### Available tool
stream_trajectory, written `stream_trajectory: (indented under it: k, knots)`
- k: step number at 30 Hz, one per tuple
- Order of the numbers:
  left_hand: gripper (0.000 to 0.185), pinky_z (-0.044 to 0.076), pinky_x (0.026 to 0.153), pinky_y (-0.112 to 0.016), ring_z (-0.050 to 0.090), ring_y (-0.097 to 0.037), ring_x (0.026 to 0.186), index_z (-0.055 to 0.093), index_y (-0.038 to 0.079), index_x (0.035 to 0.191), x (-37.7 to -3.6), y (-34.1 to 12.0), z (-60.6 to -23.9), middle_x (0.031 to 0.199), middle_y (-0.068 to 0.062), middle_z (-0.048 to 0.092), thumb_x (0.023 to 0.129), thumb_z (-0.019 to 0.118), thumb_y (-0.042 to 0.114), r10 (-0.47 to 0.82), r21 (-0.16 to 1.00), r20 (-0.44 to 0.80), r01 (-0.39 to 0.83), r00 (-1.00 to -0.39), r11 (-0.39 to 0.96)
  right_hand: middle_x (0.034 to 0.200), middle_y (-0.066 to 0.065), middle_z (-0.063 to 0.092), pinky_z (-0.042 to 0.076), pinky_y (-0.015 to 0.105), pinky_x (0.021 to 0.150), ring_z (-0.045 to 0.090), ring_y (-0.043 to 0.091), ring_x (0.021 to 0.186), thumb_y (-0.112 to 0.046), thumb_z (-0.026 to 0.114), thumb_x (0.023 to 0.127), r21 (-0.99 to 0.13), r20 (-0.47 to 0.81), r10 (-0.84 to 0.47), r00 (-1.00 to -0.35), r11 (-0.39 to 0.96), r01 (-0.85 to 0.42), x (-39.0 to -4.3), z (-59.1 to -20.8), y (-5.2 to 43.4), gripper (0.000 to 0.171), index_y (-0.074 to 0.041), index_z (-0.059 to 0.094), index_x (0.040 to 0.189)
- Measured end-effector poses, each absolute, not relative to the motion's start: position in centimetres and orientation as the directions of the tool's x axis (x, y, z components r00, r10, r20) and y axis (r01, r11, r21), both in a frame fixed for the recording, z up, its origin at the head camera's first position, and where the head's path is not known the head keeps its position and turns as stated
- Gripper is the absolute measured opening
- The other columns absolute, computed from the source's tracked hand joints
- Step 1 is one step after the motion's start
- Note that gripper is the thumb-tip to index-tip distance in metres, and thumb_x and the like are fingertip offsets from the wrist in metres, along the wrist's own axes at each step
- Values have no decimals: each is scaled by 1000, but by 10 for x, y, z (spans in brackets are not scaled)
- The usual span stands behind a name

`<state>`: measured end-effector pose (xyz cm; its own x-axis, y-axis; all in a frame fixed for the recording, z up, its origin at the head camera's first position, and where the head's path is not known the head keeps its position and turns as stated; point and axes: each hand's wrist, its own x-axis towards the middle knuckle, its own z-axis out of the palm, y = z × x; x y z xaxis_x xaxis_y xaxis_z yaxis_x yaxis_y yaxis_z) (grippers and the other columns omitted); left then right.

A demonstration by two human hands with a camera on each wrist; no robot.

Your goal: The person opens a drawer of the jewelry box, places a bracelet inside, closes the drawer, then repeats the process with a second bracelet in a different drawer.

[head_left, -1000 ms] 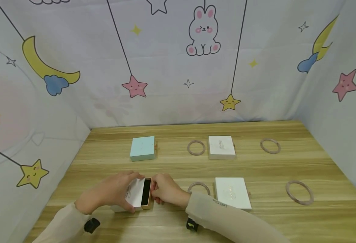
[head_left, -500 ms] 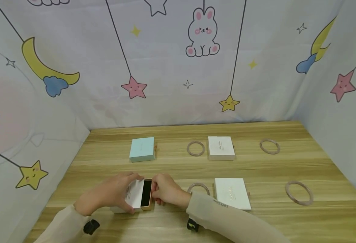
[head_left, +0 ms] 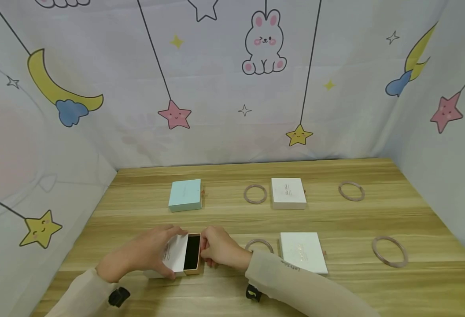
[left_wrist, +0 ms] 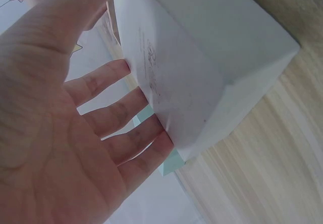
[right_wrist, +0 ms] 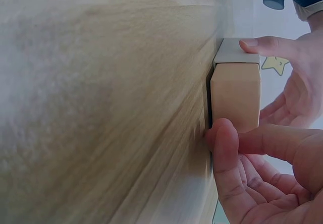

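Note:
A white sliding gift box (head_left: 175,253) with printed lettering lies at the front left of the table. My left hand (head_left: 145,251) holds its outer sleeve, thumb on the near side and fingers on the far side. In the left wrist view the fingertips (left_wrist: 151,103) touch the sleeve's edge. The drawer (head_left: 193,253), tan-edged and lined in black, sticks partly out to the right. My right hand (head_left: 220,248) pinches at the drawer's front end; in the right wrist view thumb and forefinger (right_wrist: 225,143) meet there, and what lies between them is hidden.
A light blue box (head_left: 186,194) stands behind the hands. White boxes lie at the back (head_left: 288,193) and front right (head_left: 303,253). Bangles rest near them: one back middle (head_left: 255,201), one back right (head_left: 351,198), one front right (head_left: 391,264). Another bangle (head_left: 259,241) is partly behind the right forearm.
The drawer has slid a little further out to the right, and my right hand has shifted right with it. My left hand stays on the sleeve.

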<state>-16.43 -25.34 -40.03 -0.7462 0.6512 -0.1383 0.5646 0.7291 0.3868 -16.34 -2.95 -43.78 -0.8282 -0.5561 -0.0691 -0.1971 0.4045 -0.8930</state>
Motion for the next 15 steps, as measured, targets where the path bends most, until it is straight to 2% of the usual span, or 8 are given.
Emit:
stream_trajectory:
  k: [15]
  knots:
    - [94, 50, 75, -37, 55, -17, 92, 57, 5, 132, -165, -253, -400, 118, -6, 61, 56, 97, 43, 644, 377, -138, 562, -752, 737, 50, 14, 59, 48, 24, 40, 57, 20, 39, 17, 64, 85, -890, -87, -552, -829, 417, -184, -164, -437, -24, 28, -3, 57, 66]
